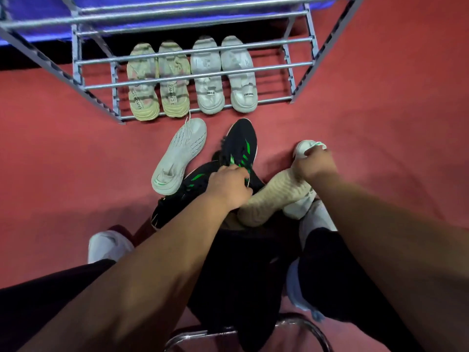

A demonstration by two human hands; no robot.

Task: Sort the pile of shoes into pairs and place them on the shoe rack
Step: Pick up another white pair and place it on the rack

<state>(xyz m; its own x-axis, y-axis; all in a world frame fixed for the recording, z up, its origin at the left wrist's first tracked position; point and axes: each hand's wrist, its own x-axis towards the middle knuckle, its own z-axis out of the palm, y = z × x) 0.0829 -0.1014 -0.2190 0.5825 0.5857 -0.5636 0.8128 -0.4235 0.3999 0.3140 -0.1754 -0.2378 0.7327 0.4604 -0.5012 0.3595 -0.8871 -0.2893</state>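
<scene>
The metal shoe rack (193, 48) stands ahead; on its lowest tier rest a beige pair (158, 80) and a white pair (224, 74). On the red floor in front lie a white knit shoe (179, 156), a black shoe with green stripes (241, 143), a second black and green shoe (182, 191) and a beige shoe (274, 196). My left hand (229, 185) is closed on the laces of the upper black shoe. My right hand (314, 161) grips a white shoe (305, 147) at its heel end.
My legs in dark trousers and my own light shoes (107, 246) fill the lower view. A chrome chair frame (299, 326) curves at the bottom. A blue cloth (38, 19) hangs behind the rack. Red carpet spreads to both sides.
</scene>
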